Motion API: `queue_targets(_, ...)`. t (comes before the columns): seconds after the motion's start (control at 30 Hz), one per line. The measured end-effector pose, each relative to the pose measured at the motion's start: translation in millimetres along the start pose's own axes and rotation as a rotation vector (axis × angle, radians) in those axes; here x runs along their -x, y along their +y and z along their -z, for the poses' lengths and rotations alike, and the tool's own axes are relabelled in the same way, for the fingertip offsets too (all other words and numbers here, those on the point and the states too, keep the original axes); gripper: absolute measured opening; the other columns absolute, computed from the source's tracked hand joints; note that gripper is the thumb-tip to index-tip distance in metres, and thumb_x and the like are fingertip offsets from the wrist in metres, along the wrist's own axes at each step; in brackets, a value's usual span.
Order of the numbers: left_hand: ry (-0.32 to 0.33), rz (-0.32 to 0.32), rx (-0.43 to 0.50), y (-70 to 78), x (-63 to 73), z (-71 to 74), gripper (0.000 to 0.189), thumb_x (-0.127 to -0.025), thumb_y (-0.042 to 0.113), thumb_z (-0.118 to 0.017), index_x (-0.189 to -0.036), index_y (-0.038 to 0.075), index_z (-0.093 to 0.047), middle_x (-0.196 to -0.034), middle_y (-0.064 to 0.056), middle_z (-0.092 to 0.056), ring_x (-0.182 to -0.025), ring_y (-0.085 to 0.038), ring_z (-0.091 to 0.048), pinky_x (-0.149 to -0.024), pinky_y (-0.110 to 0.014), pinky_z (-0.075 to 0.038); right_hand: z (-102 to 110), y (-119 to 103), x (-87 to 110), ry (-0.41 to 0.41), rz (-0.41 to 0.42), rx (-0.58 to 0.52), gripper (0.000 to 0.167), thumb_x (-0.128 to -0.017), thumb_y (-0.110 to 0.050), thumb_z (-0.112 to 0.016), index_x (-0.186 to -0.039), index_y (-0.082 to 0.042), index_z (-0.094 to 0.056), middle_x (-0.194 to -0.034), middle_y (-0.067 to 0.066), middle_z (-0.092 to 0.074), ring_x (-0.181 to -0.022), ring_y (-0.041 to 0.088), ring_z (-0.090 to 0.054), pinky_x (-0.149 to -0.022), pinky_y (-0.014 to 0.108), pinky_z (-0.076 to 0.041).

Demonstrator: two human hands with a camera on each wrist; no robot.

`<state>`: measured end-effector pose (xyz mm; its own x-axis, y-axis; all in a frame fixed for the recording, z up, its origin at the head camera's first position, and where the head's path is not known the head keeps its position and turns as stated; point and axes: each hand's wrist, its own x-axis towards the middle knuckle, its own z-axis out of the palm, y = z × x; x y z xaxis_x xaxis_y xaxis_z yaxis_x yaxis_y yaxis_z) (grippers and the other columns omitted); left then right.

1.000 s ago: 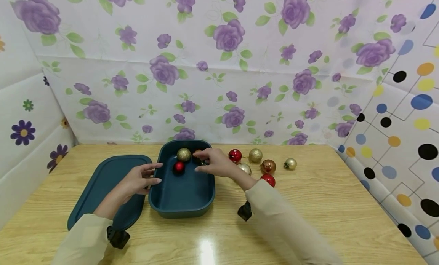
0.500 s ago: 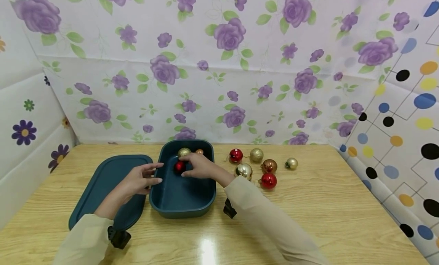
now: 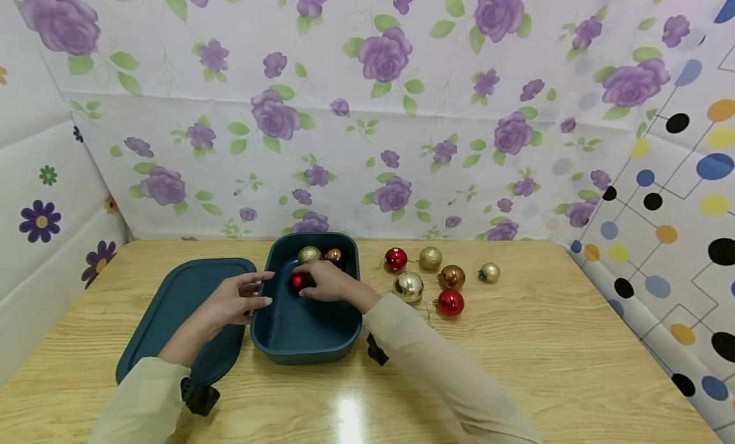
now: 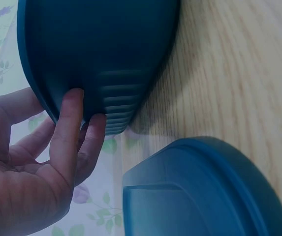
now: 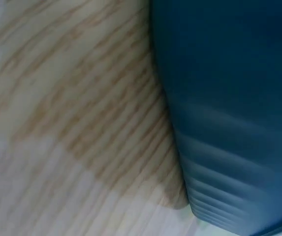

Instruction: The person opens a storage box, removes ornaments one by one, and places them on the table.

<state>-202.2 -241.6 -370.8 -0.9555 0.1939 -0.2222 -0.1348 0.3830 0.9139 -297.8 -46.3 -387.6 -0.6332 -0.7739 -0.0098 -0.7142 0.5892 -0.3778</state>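
My right hand (image 3: pixel 328 282) reaches into the dark teal box (image 3: pixel 304 356), thumb and fingers around a small red Christmas ball (image 3: pixel 297 281) near its left wall. A glittery gold ball (image 3: pixel 309 255) and a copper ball (image 3: pixel 334 256) lie at the box's far end. At the left side my left hand (image 3: pixel 232 300) holds the box by its rim. In the left wrist view, fingertips of the left hand (image 4: pixel 57 147) press the outer wall of the box (image 4: pixel 101 44), while other fingers go over the edge. The right wrist view has only the outside of the box (image 5: pixel 229 123) and the tabletop.
The teal lid (image 3: pixel 172 316) lies flat left of the box. To the right is a loose group of ornaments, among them a shiny gold ball (image 3: pixel 408 286), a red ball (image 3: pixel 450 302) and a copper ball (image 3: pixel 452 277). A small gold ball (image 3: pixel 489 272) sits farther right.
My right hand has moved left and down inside the box, from beside the copper ball to the small red ball, which its fingers now surround. The left hand stays at the rim.
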Motion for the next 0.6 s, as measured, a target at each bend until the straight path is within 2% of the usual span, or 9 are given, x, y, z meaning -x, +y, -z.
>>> queue_targets(0.3,0.002,0.012,-0.005,0.5,0.0,-0.1,0.063,-0.090,0.015,-0.059,-0.143,0.006,-0.028,-0.141,-0.034,-0.020,-0.123,-0.046,-0.035,-0.081,-0.048,-0.048,-1.7,-6.7,1.2,0.041,0.028,-0.028,0.030,-0.084,-0.018,-0.067,-0.112,-0.007,-0.060,-0.108,0.003,-0.063,-0.095,0.010,-0.056,-0.082,0.019,-0.042)
queue_targets(0.6,-0.001,0.012,0.004,-0.3,-1.0,0.9,0.064,-0.089,0.018,-0.061,-0.143,0.006,-0.029,-0.142,-0.034,-0.019,-0.124,-0.047,-0.033,-0.082,-0.047,-0.048,-2.5,-7.9,2.7,0.058,0.031,-0.027,0.029,-0.084,-0.017,-0.068,-0.110,-0.008,-0.061,-0.106,0.002,-0.064,-0.093,0.009,-0.057,-0.081,0.018,-0.043)
